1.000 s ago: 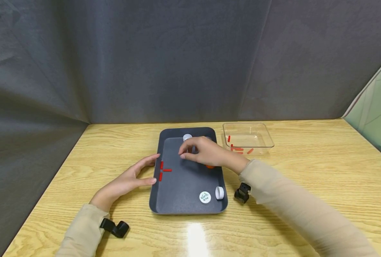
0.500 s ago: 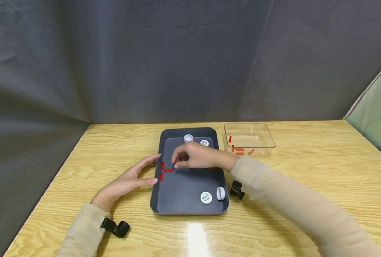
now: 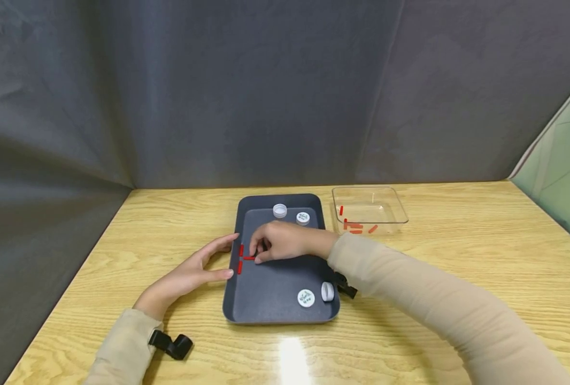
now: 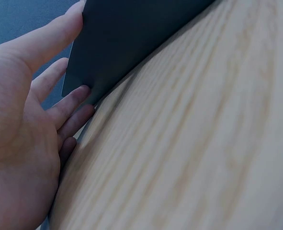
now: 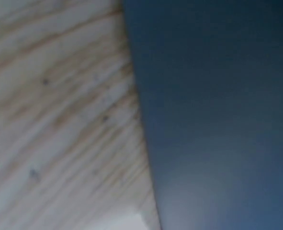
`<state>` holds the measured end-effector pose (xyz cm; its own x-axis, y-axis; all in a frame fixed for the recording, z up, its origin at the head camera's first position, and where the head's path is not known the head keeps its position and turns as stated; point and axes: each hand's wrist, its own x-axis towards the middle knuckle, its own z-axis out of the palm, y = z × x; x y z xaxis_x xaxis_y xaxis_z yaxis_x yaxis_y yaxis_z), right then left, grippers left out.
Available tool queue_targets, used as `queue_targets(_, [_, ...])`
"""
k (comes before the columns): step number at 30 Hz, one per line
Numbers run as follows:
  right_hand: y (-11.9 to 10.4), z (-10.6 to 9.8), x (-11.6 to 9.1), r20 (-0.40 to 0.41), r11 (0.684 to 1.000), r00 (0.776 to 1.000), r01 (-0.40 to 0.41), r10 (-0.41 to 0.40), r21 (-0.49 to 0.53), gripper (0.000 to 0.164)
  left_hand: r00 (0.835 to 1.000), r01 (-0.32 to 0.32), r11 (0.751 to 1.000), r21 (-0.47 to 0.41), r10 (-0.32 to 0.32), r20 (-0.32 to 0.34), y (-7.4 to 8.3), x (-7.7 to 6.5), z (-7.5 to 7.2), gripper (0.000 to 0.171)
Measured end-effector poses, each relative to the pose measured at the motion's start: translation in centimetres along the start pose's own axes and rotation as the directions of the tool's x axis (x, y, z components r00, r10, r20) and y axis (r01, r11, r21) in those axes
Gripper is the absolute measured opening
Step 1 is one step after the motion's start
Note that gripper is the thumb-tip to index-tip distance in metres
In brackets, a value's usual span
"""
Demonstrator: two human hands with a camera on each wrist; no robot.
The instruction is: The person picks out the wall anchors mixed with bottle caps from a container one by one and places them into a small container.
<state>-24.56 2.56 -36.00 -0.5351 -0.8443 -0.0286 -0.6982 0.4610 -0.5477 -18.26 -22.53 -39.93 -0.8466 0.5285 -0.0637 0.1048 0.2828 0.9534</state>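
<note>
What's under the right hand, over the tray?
At the right hand, one red stick shows on the dark tray; its inner end may be covered. The hand hides part of the floor, so anything there can't be seen.

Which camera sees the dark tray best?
Head view: it shows nearly all the tray, though the right hand covers some. Left wrist view: just one side, touching the left hand. Right wrist view: just a blurry edge and plain surface.
</note>
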Motion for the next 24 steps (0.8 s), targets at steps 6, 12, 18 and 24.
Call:
queue_targets(6, [-0.14, 0.4, 0.23, 0.006, 0.999, 1.0, -0.012, 0.013, -0.05, 0.01, 1.0, -0.001, 1.0, 0.002, 0.001, 0.003, -0.08, 0.0, 0.03, 0.075])
queue_targets(12, [-0.26, 0.59, 0.45, -0.008, 0.996, 1.0, -0.029, 0.028, -0.085, 0.013, 1.0, -0.003, 1.0, 0.008, 0.003, 0.001, -0.06, -0.04, -0.06, 0.075])
queue_targets(18, [-0.4, 0.73, 0.67, -0.017, 0.994, 0.999, -0.04, 0.038, -0.106, 0.012, 1.0, -0.013, 1.0, 0.007, 0.013, -0.001, -0.13, -0.05, -0.02, 0.075])
queue_targets(24, [-0.33, 0.89, 0.6, -0.024, 0.992, 0.999, -0.047, 0.045, -0.116, 0.011, 1.0, -0.02, 1.0, 0.005, 0.02, -0.002, -0.21, 0.01, 0.05, 0.074])
